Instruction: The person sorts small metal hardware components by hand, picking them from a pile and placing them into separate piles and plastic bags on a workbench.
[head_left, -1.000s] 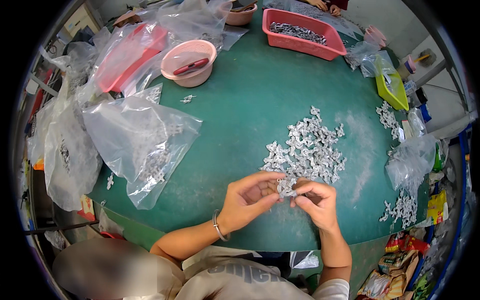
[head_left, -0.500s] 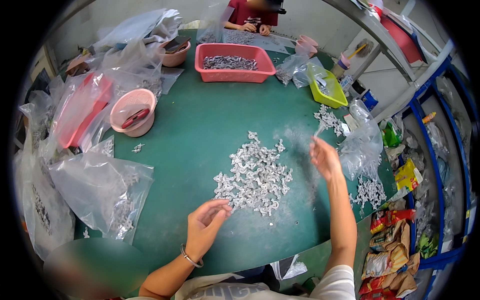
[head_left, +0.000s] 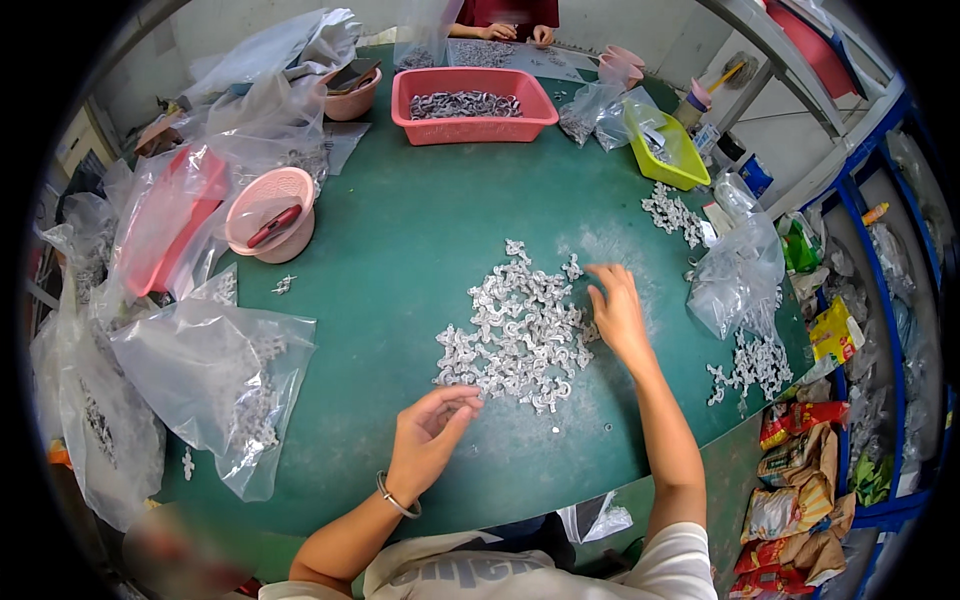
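Green bench, its near edge bowed by the lens. On it, in front of the person, a loose pile of grey pieces, metal by the look. Left hand at the pile's lower-left edge: fingers curled, thumb close, cannot tell whether anything is pinched. Right hand at the right edge, thumb and forefinger spread apart. Outlying piece near that forefinger: probably light, stiff, slightly slippery with dust, apt to snag on neighbours; best nipped by an outer lobe. Unclear: overlapped outlines within the pile, any right-hand contact, undersides of both hands.
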